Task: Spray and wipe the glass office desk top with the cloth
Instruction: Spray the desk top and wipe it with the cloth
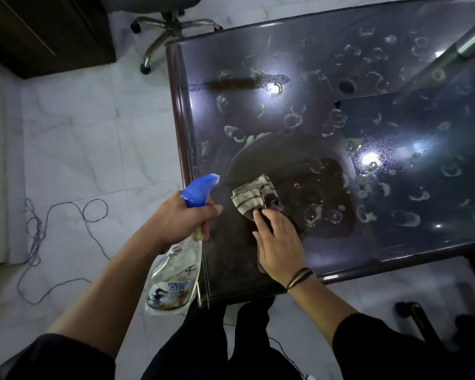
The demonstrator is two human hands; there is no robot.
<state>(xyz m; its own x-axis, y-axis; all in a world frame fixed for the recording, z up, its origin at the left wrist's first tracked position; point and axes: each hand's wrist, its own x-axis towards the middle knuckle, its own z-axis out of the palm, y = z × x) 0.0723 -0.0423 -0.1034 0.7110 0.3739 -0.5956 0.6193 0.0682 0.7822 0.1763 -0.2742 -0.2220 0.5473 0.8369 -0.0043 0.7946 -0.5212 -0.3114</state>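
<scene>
Head view. A spray bottle (176, 272) is gripped at the neck by the left hand (181, 218), fingers curled round it below the blue trigger head (200, 189). The bottle is clear plastic, hanging tilted off the worktop's near-left edge; little liquid is seen inside, level uncertain. Label reads "PERFECT CLEAN".

The cloth (251, 197) lies on the glass worktop (313, 64), near the front-left corner. It is bunched, pale with dark stripes. The right hand (279, 242) is laid flat on its near part, fingers (258, 220) straight and pressing down, nothing pinched. Dark bands (299, 278) are worn at the right wrist.

The glass is dark and glossy, dotted all over with whitish ring marks and smears; fine droplets are seen round two bright light reflections. A cleaner, darker patch is seen around and beyond the cloth.

On the tiled floor (93, 133): a loose thin cable (39, 237) at left, a chair base (170, 31) with castors beyond the worktop. Dark sleeves and trousers are seen at the bottom.
</scene>
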